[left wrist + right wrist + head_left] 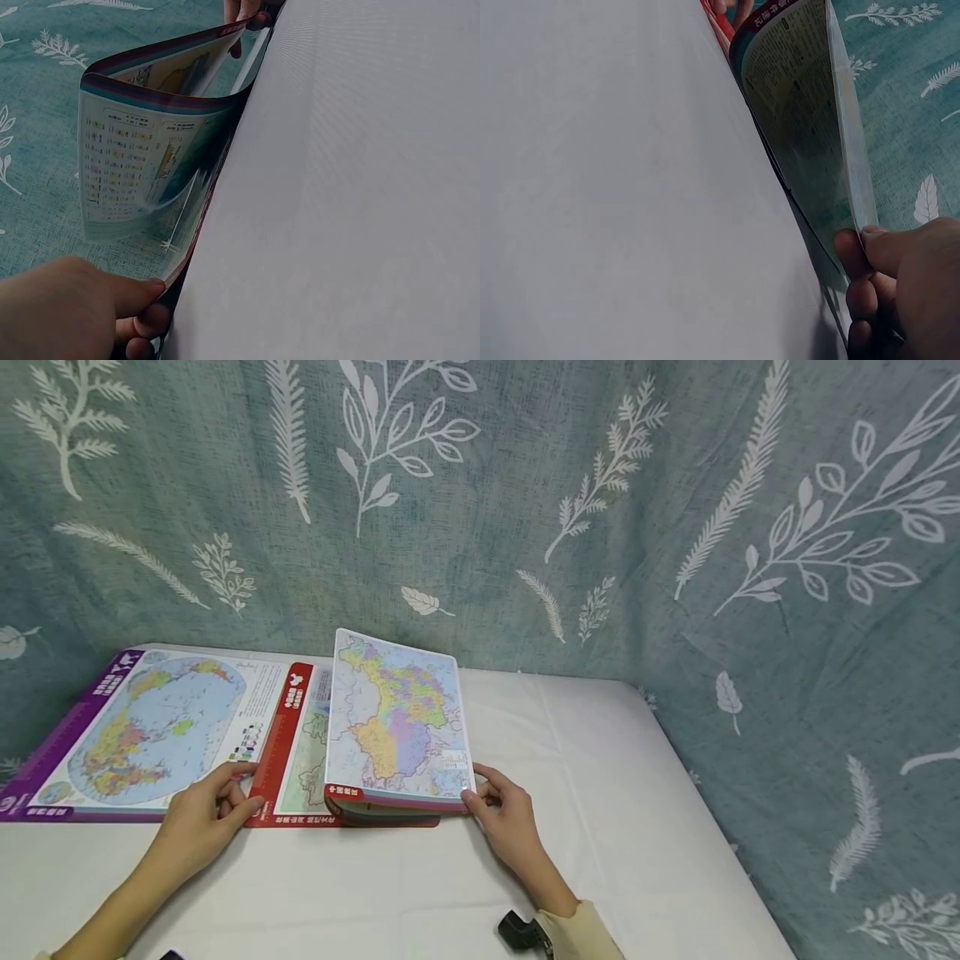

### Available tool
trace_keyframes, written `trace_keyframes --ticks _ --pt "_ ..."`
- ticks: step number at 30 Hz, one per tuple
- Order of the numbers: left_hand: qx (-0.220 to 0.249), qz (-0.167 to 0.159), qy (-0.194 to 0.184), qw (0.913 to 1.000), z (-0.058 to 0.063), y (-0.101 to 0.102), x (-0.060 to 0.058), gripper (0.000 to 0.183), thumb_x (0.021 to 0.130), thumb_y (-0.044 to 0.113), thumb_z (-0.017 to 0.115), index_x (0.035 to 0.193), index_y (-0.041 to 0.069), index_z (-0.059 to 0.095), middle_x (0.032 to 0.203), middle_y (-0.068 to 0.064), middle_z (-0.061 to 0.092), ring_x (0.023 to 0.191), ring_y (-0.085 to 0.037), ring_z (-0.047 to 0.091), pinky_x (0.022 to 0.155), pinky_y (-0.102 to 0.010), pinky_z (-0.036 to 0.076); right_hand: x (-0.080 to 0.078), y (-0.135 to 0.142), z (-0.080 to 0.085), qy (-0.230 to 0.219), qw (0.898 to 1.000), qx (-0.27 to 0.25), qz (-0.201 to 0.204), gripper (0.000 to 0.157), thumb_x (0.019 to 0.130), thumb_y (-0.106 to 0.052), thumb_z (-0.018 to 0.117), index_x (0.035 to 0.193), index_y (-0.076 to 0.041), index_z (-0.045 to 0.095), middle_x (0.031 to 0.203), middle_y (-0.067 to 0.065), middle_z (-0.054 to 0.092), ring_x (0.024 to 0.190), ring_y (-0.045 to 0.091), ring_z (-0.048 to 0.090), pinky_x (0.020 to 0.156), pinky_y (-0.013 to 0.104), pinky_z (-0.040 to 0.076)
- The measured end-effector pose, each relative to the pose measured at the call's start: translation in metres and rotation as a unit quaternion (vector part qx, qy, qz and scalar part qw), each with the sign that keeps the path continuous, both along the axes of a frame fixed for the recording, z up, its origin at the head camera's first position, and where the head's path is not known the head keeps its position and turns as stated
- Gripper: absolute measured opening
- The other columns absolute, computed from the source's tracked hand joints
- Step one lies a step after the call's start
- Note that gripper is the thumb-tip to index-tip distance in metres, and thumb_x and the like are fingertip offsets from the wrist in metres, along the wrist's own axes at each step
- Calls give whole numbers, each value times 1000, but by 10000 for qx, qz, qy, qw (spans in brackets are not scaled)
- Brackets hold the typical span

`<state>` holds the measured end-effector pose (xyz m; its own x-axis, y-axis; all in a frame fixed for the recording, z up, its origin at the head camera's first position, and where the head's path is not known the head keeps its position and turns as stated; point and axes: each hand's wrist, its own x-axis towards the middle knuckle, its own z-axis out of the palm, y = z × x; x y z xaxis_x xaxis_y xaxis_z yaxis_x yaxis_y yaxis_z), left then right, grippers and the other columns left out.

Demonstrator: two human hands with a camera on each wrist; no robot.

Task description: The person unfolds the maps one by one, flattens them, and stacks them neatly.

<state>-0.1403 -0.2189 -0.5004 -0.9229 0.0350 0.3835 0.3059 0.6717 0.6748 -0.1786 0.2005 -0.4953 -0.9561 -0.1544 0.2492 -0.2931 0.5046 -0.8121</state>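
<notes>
Two bare hands work on one of two large printed maps lying side by side on a white-covered table (337, 893). The one being handled, a red-bordered folding map of China (279, 743), lies right of the purple-bordered world map (180, 735), just beside it.

The left hand (206, 810) pinches the red map's lower left edge between thumb and fingers. The right hand (506, 814), well apart from it, pinches the lower right corner of the lifted panel (393, 718), thumb uppermost. This panel stands raised and bent over the rest of the red map; the left wrist view shows a fold with rows of small coloured symbols on one face, and the right wrist view shows dense print inside, too small to read.

One white-on-red label on the panel reads 中国政区; one white-on-purple label at the world map's lower left reads 世界政区. Along the red map's bottom border, white characters appear to read 壮美山河 灿烂文化. Each map also has one title on its coloured left strip, too blurred to read in full.

One black device (517, 933) sits at the right wrist, beside a pale sleeve (577, 935). Behind hangs a blue-green cloth (480, 560) printed with white leaves.
</notes>
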Motion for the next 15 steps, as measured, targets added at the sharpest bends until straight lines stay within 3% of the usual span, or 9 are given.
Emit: trace_keyframes --ticks 15 --pt "38 9 41 10000 -2 0 -1 41 89 4 82 126 1 65 70 10 53 59 1 41 57 -23 34 -5 13 -3 139 9997 171 -84 40 100 -16 74 138 -6 65 77 -7 71 72 6 64 72 20 50"
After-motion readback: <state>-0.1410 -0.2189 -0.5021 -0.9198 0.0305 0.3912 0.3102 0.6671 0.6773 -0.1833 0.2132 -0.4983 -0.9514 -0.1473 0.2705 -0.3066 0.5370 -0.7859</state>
